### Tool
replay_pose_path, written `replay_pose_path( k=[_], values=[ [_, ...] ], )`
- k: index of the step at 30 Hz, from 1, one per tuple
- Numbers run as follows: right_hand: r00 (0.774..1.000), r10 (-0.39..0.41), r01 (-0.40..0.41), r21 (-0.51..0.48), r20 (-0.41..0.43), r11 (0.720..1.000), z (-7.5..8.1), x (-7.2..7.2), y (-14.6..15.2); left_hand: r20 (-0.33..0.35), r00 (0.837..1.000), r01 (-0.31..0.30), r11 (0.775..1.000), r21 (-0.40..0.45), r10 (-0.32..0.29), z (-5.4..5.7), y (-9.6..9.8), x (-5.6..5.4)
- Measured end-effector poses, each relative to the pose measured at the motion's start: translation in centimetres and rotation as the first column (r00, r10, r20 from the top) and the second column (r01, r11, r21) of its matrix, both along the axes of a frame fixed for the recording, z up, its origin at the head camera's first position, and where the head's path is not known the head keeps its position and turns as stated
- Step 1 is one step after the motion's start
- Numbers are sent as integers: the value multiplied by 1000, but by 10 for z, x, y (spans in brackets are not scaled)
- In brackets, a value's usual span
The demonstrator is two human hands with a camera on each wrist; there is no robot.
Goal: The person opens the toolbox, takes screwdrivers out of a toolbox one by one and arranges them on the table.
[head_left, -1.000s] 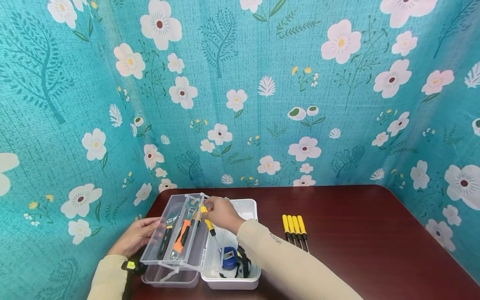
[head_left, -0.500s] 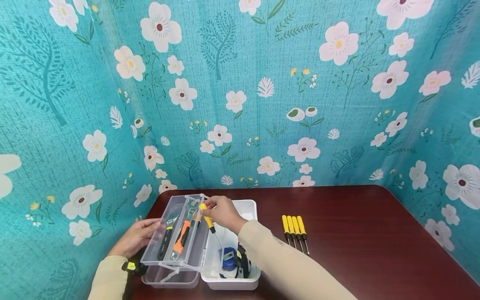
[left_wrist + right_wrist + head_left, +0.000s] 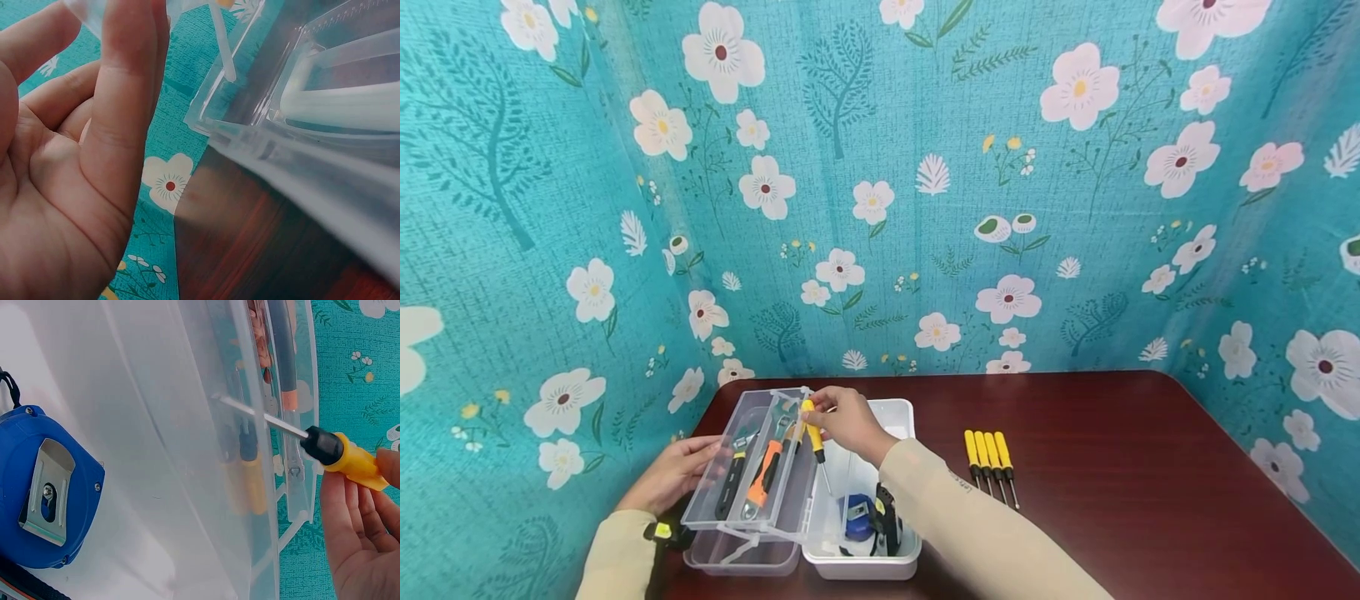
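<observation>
The right hand (image 3: 847,421) pinches a yellow-handled screwdriver (image 3: 813,437) above the white toolbox (image 3: 901,412), tip pointing to 6 o'clock. The left hand (image 3: 672,473), fingers straight, rests against the clear tray (image 3: 730,500) at its 9 o'clock side.

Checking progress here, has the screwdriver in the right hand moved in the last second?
Yes. The screwdriver rose slightly and swung more upright against the white toolbox.
</observation>
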State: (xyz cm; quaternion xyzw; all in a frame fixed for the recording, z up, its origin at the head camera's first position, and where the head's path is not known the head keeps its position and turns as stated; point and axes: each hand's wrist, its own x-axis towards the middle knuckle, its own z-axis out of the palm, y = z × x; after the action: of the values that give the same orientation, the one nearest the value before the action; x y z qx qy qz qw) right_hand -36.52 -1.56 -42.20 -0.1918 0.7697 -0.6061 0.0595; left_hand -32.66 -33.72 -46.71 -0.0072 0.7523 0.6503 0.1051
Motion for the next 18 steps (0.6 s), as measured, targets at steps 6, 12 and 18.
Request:
replay_pose_path(
  k=[6,12,18],
  values=[
    [1000,-3,3,-8,7,1000,0,0,2,6,1000,-7,1000,3,7,0,1,0],
    [1000,-7,7,-19,14,1000,1,0,6,1,1000,-7,1000,-4,7,1,2,0],
    [1000,-9,10,-18,20,1000,0,-1,11,4,1000,-11,1000,-5,11,2,3,-1]
  ],
)
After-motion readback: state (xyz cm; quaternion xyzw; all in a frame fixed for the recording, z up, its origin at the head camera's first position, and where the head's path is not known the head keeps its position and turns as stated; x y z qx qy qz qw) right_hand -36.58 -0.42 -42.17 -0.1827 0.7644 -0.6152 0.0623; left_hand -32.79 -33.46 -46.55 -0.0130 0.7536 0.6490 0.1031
